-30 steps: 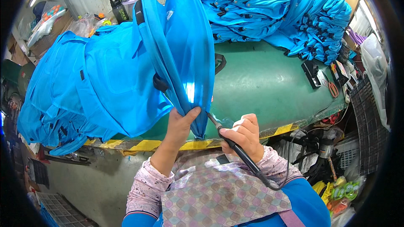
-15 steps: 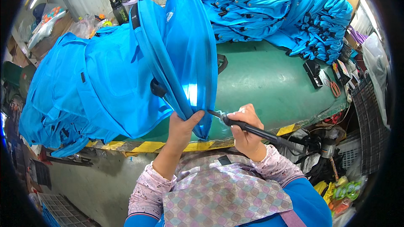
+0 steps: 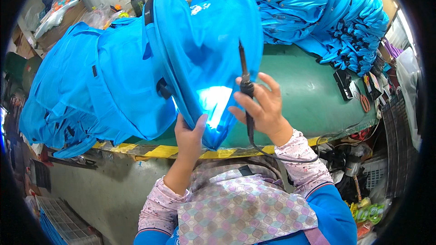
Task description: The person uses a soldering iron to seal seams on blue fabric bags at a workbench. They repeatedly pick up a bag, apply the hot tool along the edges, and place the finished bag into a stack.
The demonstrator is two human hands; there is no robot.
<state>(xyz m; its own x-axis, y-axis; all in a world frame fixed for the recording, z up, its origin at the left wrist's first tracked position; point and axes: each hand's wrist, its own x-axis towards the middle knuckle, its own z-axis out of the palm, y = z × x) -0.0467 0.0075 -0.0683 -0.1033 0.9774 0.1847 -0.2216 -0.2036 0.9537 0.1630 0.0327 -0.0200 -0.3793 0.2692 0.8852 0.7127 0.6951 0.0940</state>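
My left hand (image 3: 188, 140) pinches the lower edge of a stiff-rimmed blue fabric hood (image 3: 222, 41), thumb on the near side and the other fingers hidden by the cloth. A bright patch of light falls on the hood just above that grip. In my right hand (image 3: 270, 109) is a corded soldering iron (image 3: 246, 86), its slim metal tip pointing up in front of the fabric. The thumb and nearer fingers hold its dark handle while other fingers stand apart. Its black cord hangs and loops across my right sleeve. The tip looks apart from the fabric, though the depth is hard to judge.
More blue fabric pieces (image 3: 116, 90) lie stacked on the left. A large folded pile (image 3: 295, 13) fills the back right of the green table (image 3: 299, 81). Orange-handled scissors (image 3: 364, 103) and a black box-like item (image 3: 343, 84) lie near its right end. Yellow-black tape (image 3: 161, 151) edges the front.
My right hand has lifted the soldering iron from the hood's edge and turned its tip upward. The hood has opened wider to the right, and my left hand has shifted slightly left along its edge.
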